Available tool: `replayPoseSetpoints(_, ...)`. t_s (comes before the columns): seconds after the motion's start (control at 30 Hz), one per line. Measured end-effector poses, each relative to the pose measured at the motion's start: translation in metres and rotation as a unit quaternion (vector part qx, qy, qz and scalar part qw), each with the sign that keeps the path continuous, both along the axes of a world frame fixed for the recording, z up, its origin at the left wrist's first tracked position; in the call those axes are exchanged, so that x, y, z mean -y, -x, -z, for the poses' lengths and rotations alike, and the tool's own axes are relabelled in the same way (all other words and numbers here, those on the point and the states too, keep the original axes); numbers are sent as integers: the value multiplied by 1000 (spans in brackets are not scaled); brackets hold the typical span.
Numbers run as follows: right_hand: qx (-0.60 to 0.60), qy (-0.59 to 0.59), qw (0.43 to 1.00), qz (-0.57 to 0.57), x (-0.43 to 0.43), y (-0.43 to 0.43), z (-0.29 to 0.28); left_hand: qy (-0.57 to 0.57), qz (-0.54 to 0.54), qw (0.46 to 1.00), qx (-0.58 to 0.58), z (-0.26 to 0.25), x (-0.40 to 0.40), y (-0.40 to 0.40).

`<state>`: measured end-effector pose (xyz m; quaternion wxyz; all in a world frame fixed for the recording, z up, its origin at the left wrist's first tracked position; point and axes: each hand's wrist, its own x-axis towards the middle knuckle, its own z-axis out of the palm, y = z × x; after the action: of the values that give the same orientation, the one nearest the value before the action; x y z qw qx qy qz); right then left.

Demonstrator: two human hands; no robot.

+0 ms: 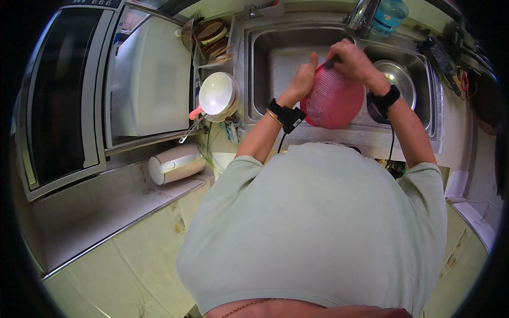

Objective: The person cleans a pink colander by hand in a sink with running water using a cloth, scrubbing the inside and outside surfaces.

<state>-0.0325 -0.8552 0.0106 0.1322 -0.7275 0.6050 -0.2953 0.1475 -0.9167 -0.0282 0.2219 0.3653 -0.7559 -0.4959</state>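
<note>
A pink plastic colander (338,97) with a perforated mesh wall is held tilted over the front edge of the large steel sink basin (286,55). My left hand (304,78) grips its left side, thumb up, the other fingers hidden behind it. At the colander's upper rim, my right hand (350,59) is closed around a small dark item (332,62), perhaps a scrubber; most of it is covered by the fingers. A steel bowl (397,79) sits in the smaller basin (425,99) to the right, partly behind my right wrist.
The faucet (362,14) and a blue-tinted plastic bottle (389,18) stand behind the sink. Left of it are a white pan (216,93) with a pink handle and a dish rack (214,37). An electric kettle (177,165) is at lower left; a knife holder (441,63) is at right.
</note>
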Motion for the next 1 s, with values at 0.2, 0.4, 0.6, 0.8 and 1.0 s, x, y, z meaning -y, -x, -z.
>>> replayPoseSetpoints(0.2,122,-79,989,4,3,25,-6,-129,78,989,3,-4,17,-4)
replayPoseSetpoints(0.4,232,-193,953,2,-5,47,-20,-185,134,972,-53,-9,21,-11)
replayPoseSetpoints(0.6,313,-235,913,115,-24,64,-5,-202,57,961,-181,6,19,-46)
replayPoseSetpoints(0.8,311,-196,927,74,-20,53,-3,-26,-5,985,-172,-13,23,-29)
replayPoseSetpoints(1.0,172,-65,982,38,3,17,-26,128,42,991,-14,-23,24,-16)
